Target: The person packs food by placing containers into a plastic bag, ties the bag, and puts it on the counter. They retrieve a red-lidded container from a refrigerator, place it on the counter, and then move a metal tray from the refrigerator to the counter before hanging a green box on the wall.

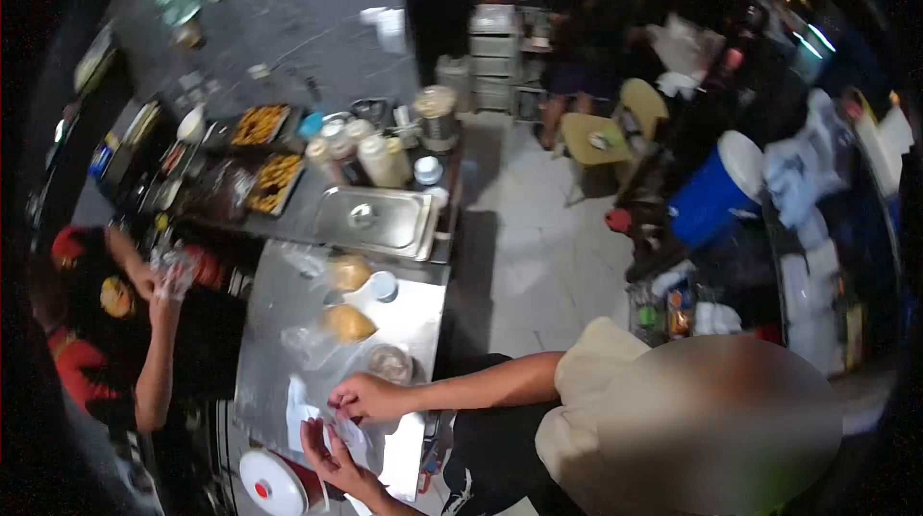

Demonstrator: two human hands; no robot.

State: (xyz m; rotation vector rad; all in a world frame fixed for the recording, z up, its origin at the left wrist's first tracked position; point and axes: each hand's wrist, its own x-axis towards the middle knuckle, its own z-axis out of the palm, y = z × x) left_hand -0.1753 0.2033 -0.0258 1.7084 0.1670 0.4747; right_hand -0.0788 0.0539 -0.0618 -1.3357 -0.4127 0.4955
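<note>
My right hand [370,397] reaches in from the right over a steel table [264,324], fingers bent together at a thin white sheet [354,441]. Below it, my left hand [338,463] is raised with its fingers apart, overlapping the edge of that sheet. Another white piece [297,402] lies just left of my fingers. Beyond my right hand stands a round clear tub [389,362]. Farther up the table are two bags of yellowish food [348,324] [349,273] and a small white-lidded container [384,286].
A co-worker's hands [159,280] hold clear plastic at the left. Behind the table are a lidded steel pan [370,218], squeeze bottles [383,162] and trays of food [274,179]. A white-lidded bucket [269,479] stands near my left hand. A chair [596,139] and blue drum [711,199] are across the floor.
</note>
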